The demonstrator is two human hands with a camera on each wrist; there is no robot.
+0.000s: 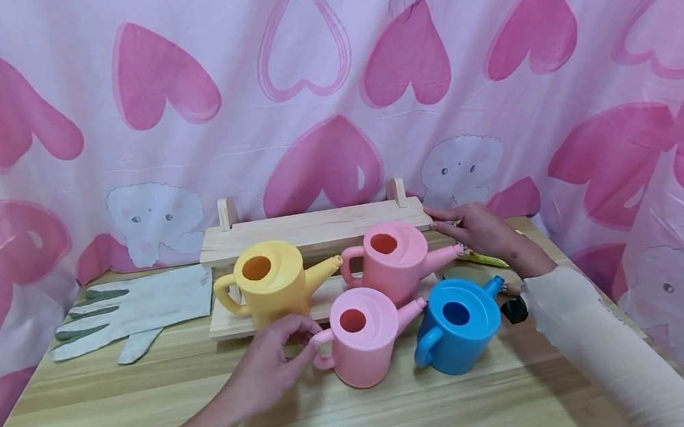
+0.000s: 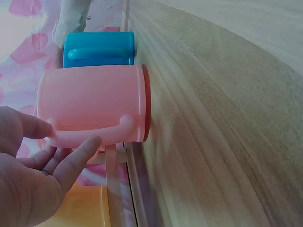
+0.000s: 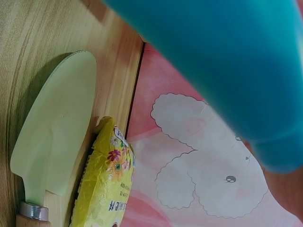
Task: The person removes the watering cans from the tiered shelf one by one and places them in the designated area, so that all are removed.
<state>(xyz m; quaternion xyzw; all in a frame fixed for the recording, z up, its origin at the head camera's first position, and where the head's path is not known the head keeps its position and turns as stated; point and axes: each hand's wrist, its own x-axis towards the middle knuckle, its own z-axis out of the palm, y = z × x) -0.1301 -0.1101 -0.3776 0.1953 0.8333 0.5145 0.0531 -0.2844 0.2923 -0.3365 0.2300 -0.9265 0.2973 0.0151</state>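
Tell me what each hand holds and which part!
The left hand holds the front pink watering can by its handle. The right hand touches the wooden shelf's right end; gripping is unclear.

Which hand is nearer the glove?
Left. The left hand is in front and right of the glove; the right hand is farther right, at the right end of the shelf.

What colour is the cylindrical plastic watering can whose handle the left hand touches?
Light pink; the watering can at the left hand shows best in the head view.
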